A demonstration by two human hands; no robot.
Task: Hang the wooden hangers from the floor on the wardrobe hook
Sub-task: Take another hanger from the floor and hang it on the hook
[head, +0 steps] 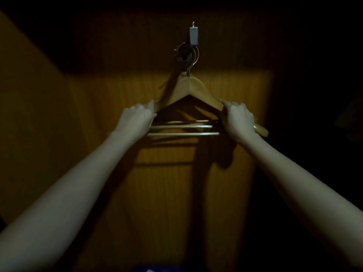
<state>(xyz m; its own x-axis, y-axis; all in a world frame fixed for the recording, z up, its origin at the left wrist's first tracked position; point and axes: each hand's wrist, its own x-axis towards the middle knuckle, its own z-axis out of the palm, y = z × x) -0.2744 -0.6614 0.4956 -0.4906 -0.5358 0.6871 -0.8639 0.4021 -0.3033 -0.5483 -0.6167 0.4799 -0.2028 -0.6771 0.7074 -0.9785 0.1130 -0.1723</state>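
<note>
A dim wardrobe panel (225, 173) fills my view, lit at centre. I see the wooden hangers (193, 89), shoulder ends gripped by the curled left hand (135, 118) and right hand (238, 119), hanging from the white hook (193, 36) at upper centre.

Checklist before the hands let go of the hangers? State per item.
1. Metal hanger necks over the small white wardrobe hook: ok.
2. Every neck fully seated: cannot tell, too dark.
3. Left hand grips the left end of the pale wooden hangers: ok.
4. Right hand grips the right end: ok.
5. Stack aligned: not ok, lower bars look staggered.
6. Floor cleared of hangers: cannot tell, out of view.
</note>
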